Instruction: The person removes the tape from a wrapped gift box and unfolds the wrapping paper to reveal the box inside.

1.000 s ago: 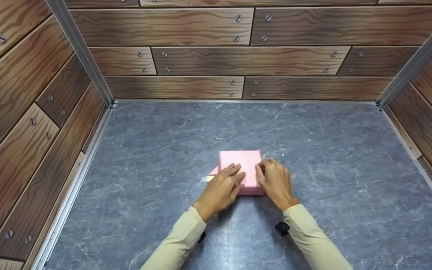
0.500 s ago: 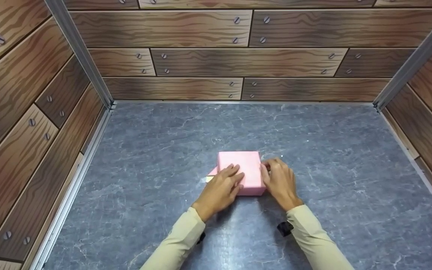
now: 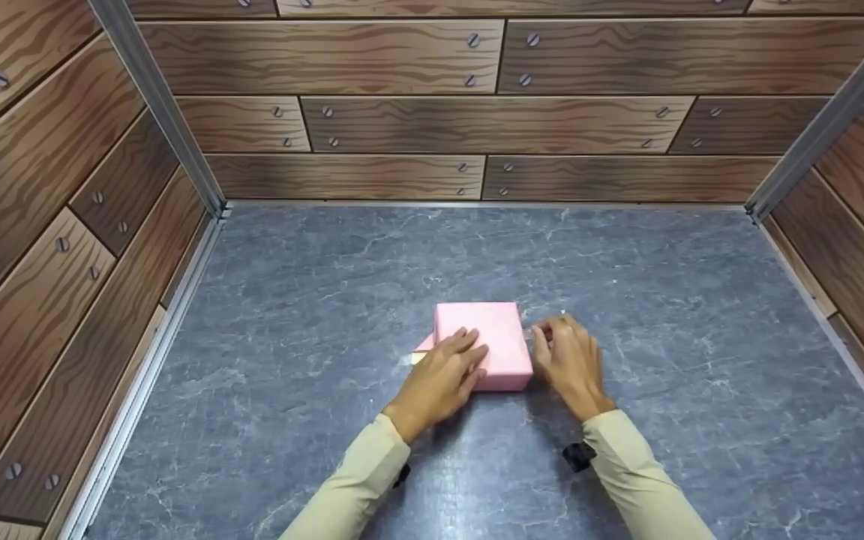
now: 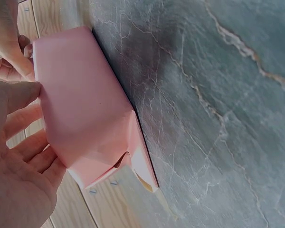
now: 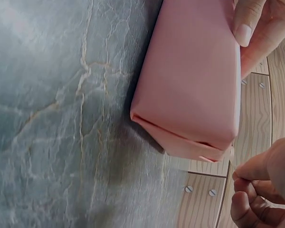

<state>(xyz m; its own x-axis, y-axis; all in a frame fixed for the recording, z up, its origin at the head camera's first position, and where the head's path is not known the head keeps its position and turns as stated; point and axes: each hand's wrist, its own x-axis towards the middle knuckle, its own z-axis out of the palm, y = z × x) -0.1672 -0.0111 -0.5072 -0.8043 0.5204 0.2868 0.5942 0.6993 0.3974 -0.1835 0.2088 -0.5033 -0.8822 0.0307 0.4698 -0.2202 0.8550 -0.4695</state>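
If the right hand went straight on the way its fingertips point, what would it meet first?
Probably the right end of the pink box: the right hand points at it across a small gap, seemingly pinching a clear strip. Exact depth is unclear.

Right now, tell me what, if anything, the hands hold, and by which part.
The left hand rests atop the pink box, toward its near left corner, gripping nothing. The right hand is curled beside the box; whether it pinches anything cannot be told.

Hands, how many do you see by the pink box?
2: the left hand rests on the pink box, and the right hand is just off its right side.
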